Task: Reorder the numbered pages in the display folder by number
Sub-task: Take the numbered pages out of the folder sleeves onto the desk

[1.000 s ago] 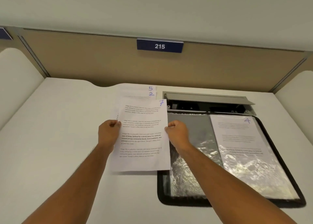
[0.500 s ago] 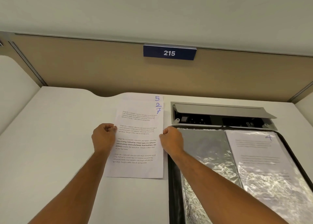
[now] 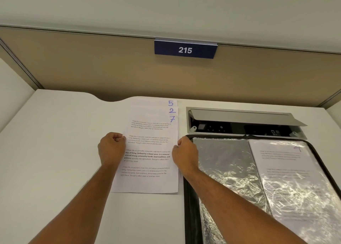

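Three pages, 5, 2 and 7 (image 3: 147, 151), lie stacked on the counter (image 3: 55, 151) beside the folder (image 3: 190, 197), page 4 (image 3: 287, 179) remains sleeved, and the left hand (image 3: 110, 149) and right hand (image 3: 184, 154) each pinch page 7's edges, so sorting is pending.

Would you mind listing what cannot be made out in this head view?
- Pages 5 and 2: text hidden under page 7.
- Display folder: lower and right parts cut off by the frame edges.
- Page 4: print blurred by sleeve glare.
- Left hand and right hand: fingertips curled from view at page 7's edges.
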A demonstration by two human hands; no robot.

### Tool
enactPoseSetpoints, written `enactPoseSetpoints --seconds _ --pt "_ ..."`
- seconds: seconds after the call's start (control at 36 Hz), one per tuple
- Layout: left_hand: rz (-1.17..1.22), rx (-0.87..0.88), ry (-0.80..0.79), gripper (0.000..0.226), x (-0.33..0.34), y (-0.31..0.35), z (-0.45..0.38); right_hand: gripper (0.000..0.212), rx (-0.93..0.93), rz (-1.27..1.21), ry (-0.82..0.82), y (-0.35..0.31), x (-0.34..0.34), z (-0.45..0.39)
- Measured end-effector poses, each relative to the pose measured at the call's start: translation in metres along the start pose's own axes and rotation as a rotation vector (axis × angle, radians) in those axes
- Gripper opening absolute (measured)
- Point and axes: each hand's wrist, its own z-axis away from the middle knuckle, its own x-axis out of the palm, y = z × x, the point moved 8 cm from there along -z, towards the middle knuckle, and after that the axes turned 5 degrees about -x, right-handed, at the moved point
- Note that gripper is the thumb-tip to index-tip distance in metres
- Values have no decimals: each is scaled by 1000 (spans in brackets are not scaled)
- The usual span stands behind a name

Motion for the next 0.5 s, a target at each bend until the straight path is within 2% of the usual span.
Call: enactPoseSetpoints --seconds 0.5 --pt "-17 -5 8 11 0 -3 0 4 -26 -34 46 1 -1 1"
